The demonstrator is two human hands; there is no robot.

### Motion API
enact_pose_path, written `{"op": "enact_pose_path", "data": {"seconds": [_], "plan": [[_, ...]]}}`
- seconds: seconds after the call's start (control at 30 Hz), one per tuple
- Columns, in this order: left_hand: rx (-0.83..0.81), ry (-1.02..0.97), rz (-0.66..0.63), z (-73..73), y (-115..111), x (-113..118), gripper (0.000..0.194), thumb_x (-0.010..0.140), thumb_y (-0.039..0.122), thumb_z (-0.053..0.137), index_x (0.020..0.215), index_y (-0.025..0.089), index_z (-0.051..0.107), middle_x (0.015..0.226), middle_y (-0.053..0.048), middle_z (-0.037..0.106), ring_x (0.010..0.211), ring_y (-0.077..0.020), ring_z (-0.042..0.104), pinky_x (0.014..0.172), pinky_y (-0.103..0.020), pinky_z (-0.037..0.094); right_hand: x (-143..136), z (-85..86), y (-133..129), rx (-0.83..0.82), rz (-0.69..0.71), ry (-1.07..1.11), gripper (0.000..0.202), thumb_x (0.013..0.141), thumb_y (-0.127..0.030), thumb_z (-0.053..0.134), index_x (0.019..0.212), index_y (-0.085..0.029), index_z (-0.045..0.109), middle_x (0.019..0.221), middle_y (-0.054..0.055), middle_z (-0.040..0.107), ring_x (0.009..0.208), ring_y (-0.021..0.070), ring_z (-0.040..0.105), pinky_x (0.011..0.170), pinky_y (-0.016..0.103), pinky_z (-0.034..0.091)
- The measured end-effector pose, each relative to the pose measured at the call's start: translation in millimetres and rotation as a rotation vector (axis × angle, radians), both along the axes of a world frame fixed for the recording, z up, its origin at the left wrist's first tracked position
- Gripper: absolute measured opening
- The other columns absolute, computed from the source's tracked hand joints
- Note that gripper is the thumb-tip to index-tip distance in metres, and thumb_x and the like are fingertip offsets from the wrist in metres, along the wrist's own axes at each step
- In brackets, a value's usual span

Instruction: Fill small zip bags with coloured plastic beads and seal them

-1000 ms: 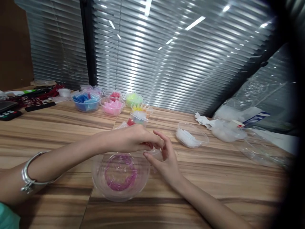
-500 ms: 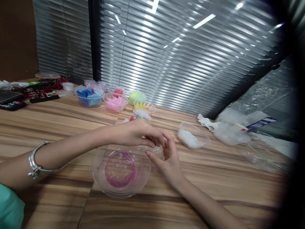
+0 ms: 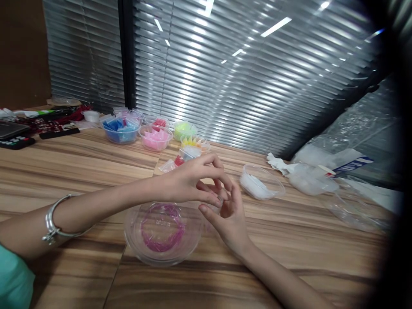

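Note:
A clear round bowl with a ring of thin purple-pink pieces in it stands on the wooden table in front of me. Over its far right edge my two hands meet. My left hand reaches in from the left, a silver bracelet on its wrist, its thumb and fingers closed around something small and clear. Facing it, my right hand curls its thumb and fingers round the same spot. What they hold is mostly hidden by the fingers and too small to name.
Behind my hands stand clear tubs with blue packets, pink pieces and yellow-green pieces. A tub of white pieces is at right, near plastic bags. A remote lies far left.
My left hand has shifted slightly right and its fingers have lifted and spread more. A small clear thing now shows between the hands. Red pieces and a small bag behind my left hand are more visible.

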State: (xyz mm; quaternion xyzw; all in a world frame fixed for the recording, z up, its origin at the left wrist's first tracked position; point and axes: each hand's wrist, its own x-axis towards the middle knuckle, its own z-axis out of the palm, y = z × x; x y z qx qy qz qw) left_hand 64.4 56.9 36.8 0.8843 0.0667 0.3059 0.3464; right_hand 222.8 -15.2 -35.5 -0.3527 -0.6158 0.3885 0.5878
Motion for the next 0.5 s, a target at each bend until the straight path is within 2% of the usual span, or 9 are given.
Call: {"op": "enact_pose_path", "data": {"seconds": [0.13, 0.27, 0.37, 0.5], "plan": [[-0.062, 0.025, -0.032, 0.2, 2, 0, 0.023, 0.08, 0.019, 0.069, 0.102, 0.018, 0.066, 0.103, -0.005, 0.046, 0.096, -0.0119, 0.057, 0.072, -0.018, 0.058, -2, 2.5, -2, -0.008, -0.004, 0.011, 0.066, 0.078, -0.024, 0.074, 0.129, -0.034, 0.033, 0.128, 0.005, 0.059, 0.118, 0.0238, 0.06, 0.098, 0.045, 0.053], [0.031, 0.029, -0.008, 2.2, 3, 1, 0.014, 0.08, 0.02, 0.068, 0.093, 0.014, 0.067, 0.093, -0.004, 0.051, 0.086, -0.0101, 0.056, 0.069, -0.017, 0.054, -2, 2.0, -1, 0.008, 0.013, 0.003, 0.063, 0.08, -0.023, 0.072, 0.129, -0.033, 0.034, 0.123, 0.005, 0.063, 0.118, 0.0231, 0.06, 0.099, 0.046, 0.052], [0.114, 0.074, -0.04, 7.9, 2, 0, 0.009, 0.081, 0.018, 0.068, 0.085, 0.01, 0.068, 0.086, -0.005, 0.06, 0.08, -0.0109, 0.059, 0.068, -0.019, 0.05, 0, 1.0, -1, 0.019, -0.005, -0.014, 0.064, 0.079, -0.022, 0.073, 0.13, -0.033, 0.036, 0.119, 0.004, 0.065, 0.115, 0.0218, 0.062, 0.1, 0.045, 0.05], [0.155, 0.136, -0.123, 13.3, 1, -1, 0.006, 0.083, 0.012, 0.064, 0.083, 0.012, 0.069, 0.092, -0.008, 0.069, 0.085, -0.0131, 0.064, 0.074, -0.021, 0.05, 2, -1.5, -3, 0.014, -0.054, -0.06, 0.065, 0.079, -0.023, 0.073, 0.132, -0.033, 0.037, 0.117, 0.005, 0.066, 0.109, 0.0218, 0.064, 0.096, 0.043, 0.053]]}}
